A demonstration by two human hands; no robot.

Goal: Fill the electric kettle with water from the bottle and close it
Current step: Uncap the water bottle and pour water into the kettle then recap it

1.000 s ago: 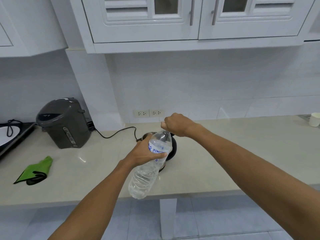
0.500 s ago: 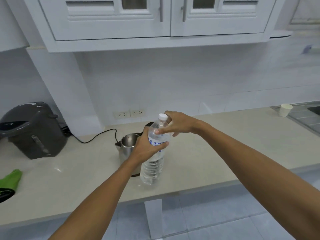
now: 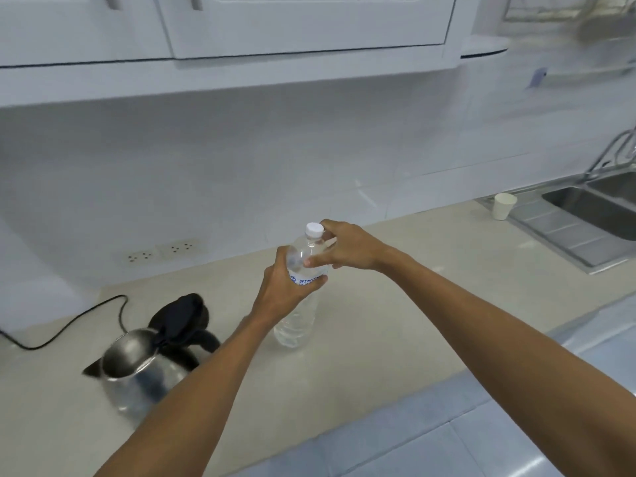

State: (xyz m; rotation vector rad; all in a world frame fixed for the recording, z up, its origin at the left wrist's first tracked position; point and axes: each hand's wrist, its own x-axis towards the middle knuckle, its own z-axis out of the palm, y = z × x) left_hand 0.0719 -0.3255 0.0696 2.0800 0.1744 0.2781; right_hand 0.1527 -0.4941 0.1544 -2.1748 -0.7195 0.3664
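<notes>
A clear plastic water bottle with a white cap on it stands upright on the beige counter. My left hand is wrapped around its upper body at the label. My right hand lies against the neck and shoulder just under the cap, its fingers loosely apart and off the cap. To the lower left stands the steel electric kettle, partly behind my left forearm. Its black lid is tipped up, so the top is open. I cannot see a water level inside it.
A black cord runs from the kettle toward the wall, below two sockets. A white paper cup stands at the back right beside a steel sink. White cabinets hang overhead. The counter's front edge runs under my forearms.
The bottle went from tilted in the air to standing on the counter right of the kettle. My right hand came off the cap. The view swung right, bringing the sink in.
</notes>
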